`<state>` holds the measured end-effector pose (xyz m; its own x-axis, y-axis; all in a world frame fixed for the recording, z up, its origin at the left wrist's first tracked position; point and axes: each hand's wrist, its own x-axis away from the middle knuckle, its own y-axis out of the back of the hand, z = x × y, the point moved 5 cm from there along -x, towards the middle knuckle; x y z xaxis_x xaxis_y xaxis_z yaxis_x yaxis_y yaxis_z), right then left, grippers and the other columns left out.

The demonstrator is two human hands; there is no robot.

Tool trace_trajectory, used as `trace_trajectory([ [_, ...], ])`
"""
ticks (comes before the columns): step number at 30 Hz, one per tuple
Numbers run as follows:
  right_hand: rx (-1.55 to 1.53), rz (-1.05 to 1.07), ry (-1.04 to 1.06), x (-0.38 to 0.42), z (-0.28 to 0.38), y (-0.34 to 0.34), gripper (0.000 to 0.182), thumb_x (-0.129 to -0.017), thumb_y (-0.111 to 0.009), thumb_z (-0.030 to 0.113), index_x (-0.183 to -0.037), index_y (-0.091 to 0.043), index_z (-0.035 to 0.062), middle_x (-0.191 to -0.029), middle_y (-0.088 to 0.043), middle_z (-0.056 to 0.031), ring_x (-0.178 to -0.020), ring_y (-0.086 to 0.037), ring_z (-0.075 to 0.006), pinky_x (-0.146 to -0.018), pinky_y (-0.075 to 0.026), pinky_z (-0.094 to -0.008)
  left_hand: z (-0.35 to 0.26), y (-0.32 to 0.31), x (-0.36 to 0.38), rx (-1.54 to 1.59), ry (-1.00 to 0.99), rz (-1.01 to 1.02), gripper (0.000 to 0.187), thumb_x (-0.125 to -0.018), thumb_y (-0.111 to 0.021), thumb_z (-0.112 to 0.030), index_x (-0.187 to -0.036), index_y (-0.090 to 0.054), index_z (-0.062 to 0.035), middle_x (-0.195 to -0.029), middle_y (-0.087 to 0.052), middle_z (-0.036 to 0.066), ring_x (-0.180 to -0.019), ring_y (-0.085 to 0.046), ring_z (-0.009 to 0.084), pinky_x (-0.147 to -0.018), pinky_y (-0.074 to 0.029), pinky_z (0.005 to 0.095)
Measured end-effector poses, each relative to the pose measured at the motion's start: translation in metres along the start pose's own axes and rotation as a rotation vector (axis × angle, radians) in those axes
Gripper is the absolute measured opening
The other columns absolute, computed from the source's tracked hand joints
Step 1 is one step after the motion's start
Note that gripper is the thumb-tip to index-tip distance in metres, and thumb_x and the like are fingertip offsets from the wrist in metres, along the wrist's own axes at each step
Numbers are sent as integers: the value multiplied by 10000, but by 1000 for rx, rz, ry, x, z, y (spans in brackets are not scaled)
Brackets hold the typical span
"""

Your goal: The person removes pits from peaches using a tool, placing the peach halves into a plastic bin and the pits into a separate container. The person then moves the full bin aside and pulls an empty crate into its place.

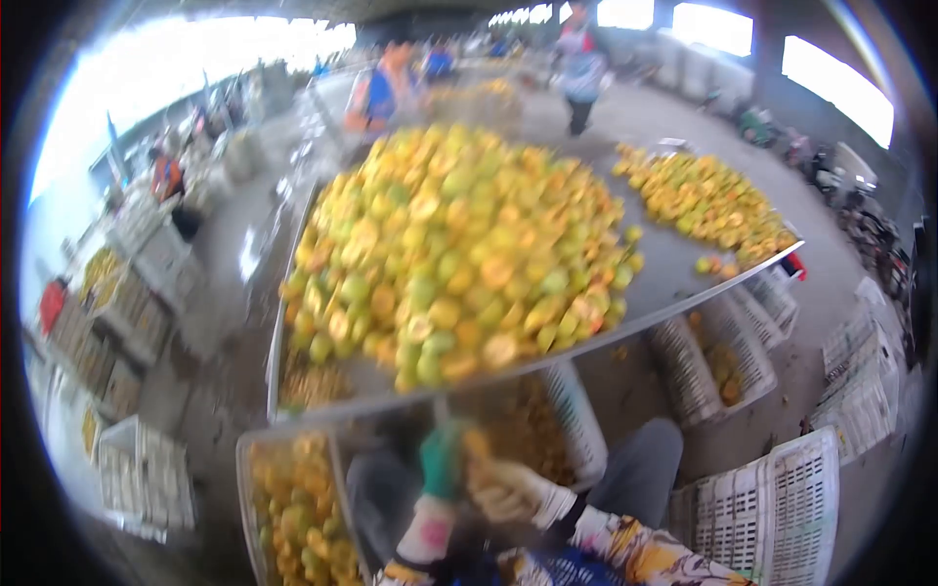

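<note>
Table (674,266), near edge: right hand (510,490) seemingly grips 1 fruit (477,445) being worked; left hand (442,463) unclear; next needs steadiness.

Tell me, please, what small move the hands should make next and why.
Probably steady the blurred orange-yellow fruit piece between the green-gloved left hand and cream-gloved right hand, since both are close to it; blur hides how firmly either grips.
</note>
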<state>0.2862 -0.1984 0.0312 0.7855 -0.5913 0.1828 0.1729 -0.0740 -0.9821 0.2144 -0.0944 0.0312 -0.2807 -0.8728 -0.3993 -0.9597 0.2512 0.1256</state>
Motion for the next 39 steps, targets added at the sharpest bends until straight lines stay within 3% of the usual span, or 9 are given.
trace_trajectory([
  [4, -146, -46, 418, 10, 4, -25, 370, -982, -407, 432, -915, -558, 102, -542, -410, 45, -368, -295, -54, -287, -253, -215, 39, 42, 1, 1197, 600, -679, 256, -924, -552, -301, -858, -594, -57, -761, -624, 63, -564, -572, 158, -486, -484, 280],
  [8, 2542, -1076, 22, 37, 63, 143, 338, -942, -469, 364, -968, -629, 68, -718, -655, -91, -565, -629, -268, -496, -497, -380, 11, 222, 16, -120, 383, -493, 382, -803, -665, -255, -1104, -592, -31, -939, -620, 77, -816, -606, 257, -704, -511, 329],
  [11, 2386, -1317, 137, 61, 70, 146, 336, -910, -492, 355, -925, -636, 52, -825, -674, -177, -707, -662, -339, -587, -519, -437, -22, 268, 15, -1468, 366, 122, 376, -754, -690, -256, -1080, -624, -81, -1054, -630, 93, -850, -614, 304, -758, -499, 385],
  [14, 2353, -1266, 53, 53, 69, 141, 352, -914, -493, 374, -900, -605, 41, -773, -666, -190, -683, -656, -354, -587, -514, -447, -34, 228, -48, -1119, -85, 14, 313, -762, -677, -266, -1041, -657, -126, -1093, -634, 103, -888, -615, 328, -796, -479, 417],
  [20, 2125, -1270, 381, 41, 66, 107, 340, -906, -516, 350, -907, -565, 13, -675, -635, -210, -646, -636, -380, -598, -504, -475, 66, 113, -183, -950, 525, 185, 479, -820, -603, -304, -1246, -523, -100, -1264, -546, 181, -1135, -533, 358, -931, -438, 424],
  [29, 2058, -1112, 800, 19, 48, 48, 295, -911, -527, 353, -932, -574, 62, -720, -656, -176, -657, -646, -363, -564, -512, -433, 153, 122, -182, -895, 376, 340, 584, -708, -750, -299, -1169, -526, -19, -1029, -614, 240, -973, -608, 370, -820, -495, 395],
  [32, 2295, -1335, 145, 5, 54, 95, 340, -918, -503, 374, -891, -561, 40, -669, -646, -182, -609, -640, -364, -541, -510, -448, 144, 143, -160, -593, 409, 165, 622, -691, -758, -288, -1184, -520, 7, -977, -629, 245, -942, -628, 338, -812, -494, 383],
  [37, 2239, -1374, 331, 40, 59, 101, 287, -919, -519, 317, -944, -536, 32, -698, -643, -197, -661, -639, -377, -578, -499, -470, 90, 144, -144, -949, 285, 216, 480, -717, -708, -236, -1117, -564, -13, -852, -660, 121, -834, -646, 276, -723, -518, 388],
  [39, 2154, -1428, 480, 49, 61, 85, 287, -918, -524, 309, -929, -529, 22, -703, -636, -211, -666, -631, -391, -588, -495, -481, 123, 163, -144, -412, 348, -26, 421, -721, -696, -228, -1069, -571, -27, -820, -644, 100, -771, -645, 271, -641, -527, 383],
])
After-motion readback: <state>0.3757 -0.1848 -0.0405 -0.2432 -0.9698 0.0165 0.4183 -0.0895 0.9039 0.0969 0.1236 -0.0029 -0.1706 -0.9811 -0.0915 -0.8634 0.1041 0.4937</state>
